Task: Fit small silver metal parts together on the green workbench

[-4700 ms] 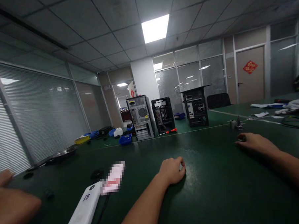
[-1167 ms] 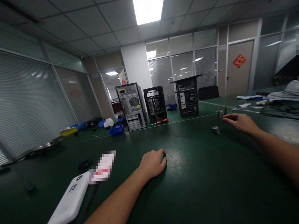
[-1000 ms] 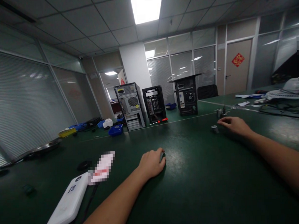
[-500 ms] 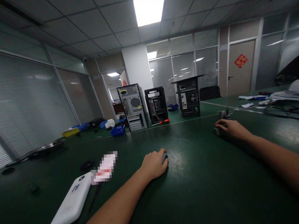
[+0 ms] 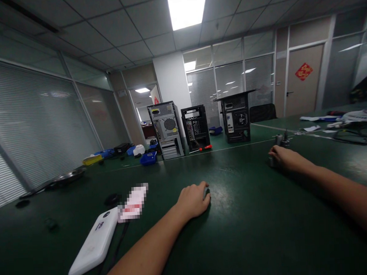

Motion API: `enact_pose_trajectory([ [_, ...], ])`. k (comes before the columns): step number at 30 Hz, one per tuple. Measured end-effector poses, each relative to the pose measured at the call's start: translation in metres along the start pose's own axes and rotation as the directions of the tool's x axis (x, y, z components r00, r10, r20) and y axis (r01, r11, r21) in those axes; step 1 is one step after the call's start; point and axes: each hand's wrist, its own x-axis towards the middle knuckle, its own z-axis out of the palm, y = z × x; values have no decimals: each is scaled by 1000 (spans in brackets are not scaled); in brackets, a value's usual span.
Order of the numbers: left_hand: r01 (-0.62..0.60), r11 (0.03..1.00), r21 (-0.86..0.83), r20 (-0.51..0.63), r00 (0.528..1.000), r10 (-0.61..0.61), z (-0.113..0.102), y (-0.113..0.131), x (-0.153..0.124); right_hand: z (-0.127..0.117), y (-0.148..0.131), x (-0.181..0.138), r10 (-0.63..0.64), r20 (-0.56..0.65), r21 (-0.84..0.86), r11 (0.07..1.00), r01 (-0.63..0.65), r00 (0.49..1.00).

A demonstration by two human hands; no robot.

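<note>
1. The right hand (image 5: 286, 158) lies far out on the green table (image 5: 251, 232), fingers curled over a small grey cylinder (image 5: 271, 162).
2. The cylinder stands upright at the fingertips, on the hand's left edge; only its left side shows, the rest is covered by the fingers.
3. The fingers touch it, but I cannot tell whether they pinch it or merely rest against it.
4. Just behind the hand, apart from it, stand two more small metal parts (image 5: 281, 139), upright and close together.
5. The left hand (image 5: 194, 200) rests on the table near the middle, knuckles up, fingers bent loosely inward.
6. A small dark object (image 5: 207, 190) peeks out at its fingertips; whether the hand grips it cannot be told.
7. The two hands are well apart, with bare table between them.
8. To the left of the left forearm lies a white device (image 5: 95, 244), flat, with a dark cable (image 5: 122, 237) beside it.
9. A black disc (image 5: 112, 198) lies beyond the device.
10. At the far edge stand three computer cases (image 5: 167, 130), with a red-handled screwdriver (image 5: 202, 149) lying before the middle one.
11. A blue bin (image 5: 148, 158) sits left of the cases.
</note>
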Motion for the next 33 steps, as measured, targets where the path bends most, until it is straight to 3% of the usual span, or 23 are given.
enact_pose_trajectory([
  [14, -1, 1000, 26, 2, 1000, 1, 0, 0, -1, 1, -3, 3, 5, 31, -51, 999, -3, 1000],
  [27, -27, 999, 19, -9, 1000, 27, -2, 1, -2, -12, 2, 1, 191, 111, 142, 968, -206, 975],
  [33, -23, 1000, 12, 2, 1000, 23, -3, 2, -2, -11, 0, -4, 91, 134, 194, 974, -117, 987],
])
